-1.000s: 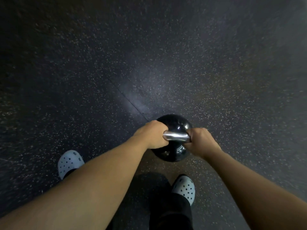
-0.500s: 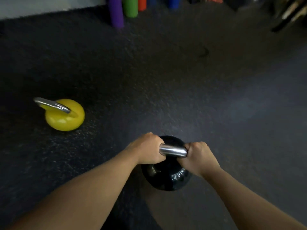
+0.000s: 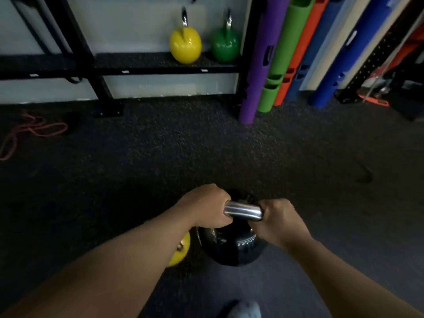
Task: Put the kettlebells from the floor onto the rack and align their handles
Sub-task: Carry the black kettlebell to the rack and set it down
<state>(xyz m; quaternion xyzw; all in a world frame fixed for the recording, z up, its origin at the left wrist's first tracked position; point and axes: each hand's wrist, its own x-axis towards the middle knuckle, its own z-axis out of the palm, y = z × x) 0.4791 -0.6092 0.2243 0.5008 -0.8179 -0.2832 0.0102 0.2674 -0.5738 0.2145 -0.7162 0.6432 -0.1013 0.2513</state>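
black kettlebell [image 3: 231,246] — left hand [image 3: 206,208], right hand [image 3: 278,222] clenched on handle | rack [image 3: 160,67] ahead — open floor [image 3: 183,152] between

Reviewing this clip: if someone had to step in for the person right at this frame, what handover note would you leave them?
Left hand and right hand: both closed on the steel handle of the black kettlebell, one at each end, bell hanging below.
On the rack shelf: yellow kettlebell and green kettlebell, side by side at the right end, handles up and looking about parallel.
Another yellow kettlebell is on the floor, partly hidden by the left forearm.
Done: two bells racked.
Left: carry the black one to the shelf, rack it, fetch the yellow one on the floor, align all handles.
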